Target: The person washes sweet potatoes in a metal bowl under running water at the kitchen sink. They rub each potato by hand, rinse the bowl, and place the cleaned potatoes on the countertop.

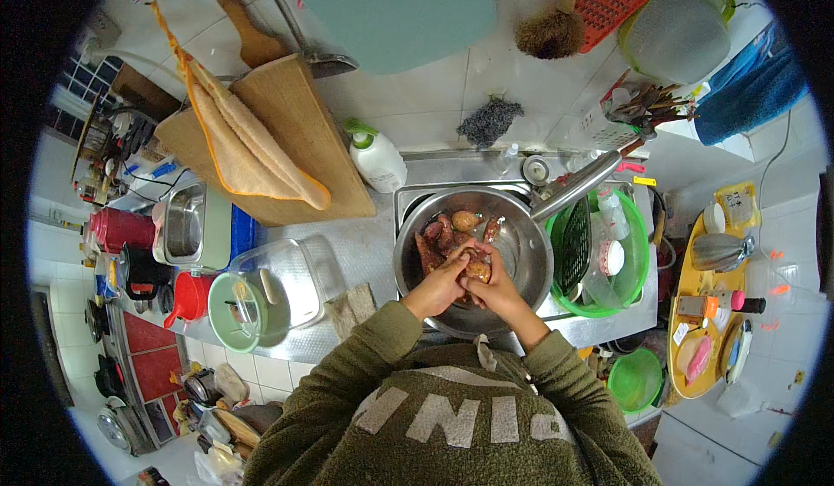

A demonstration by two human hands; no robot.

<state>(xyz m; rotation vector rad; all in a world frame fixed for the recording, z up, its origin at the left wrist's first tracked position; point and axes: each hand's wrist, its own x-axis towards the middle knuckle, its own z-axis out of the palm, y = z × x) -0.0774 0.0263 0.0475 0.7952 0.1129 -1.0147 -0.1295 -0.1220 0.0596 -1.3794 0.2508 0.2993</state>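
Observation:
A wide stainless steel basin (523,251) stands before me at the sink, with a little water in it. My left hand (438,285) and my right hand (503,289) meet over the basin, both gripping one reddish-brown tuber (479,270), perhaps a sweet potato. Fingers cover much of it. Behind my hands, several wet tubers lie in the basin: a rounder, yellowish one (465,220) at the back and a long reddish one (427,255) along the left side. A thick metal faucet spout (576,186) reaches over the basin's right rim.
Right of the basin, a green plastic basket (642,271) holds a black rack (572,251) and containers. A grey cloth (352,310), a clear plastic box (311,277) and a pale green bowl (220,316) sit to the left. Behind them lean wooden cutting boards (306,121) beside a white pump bottle (378,163).

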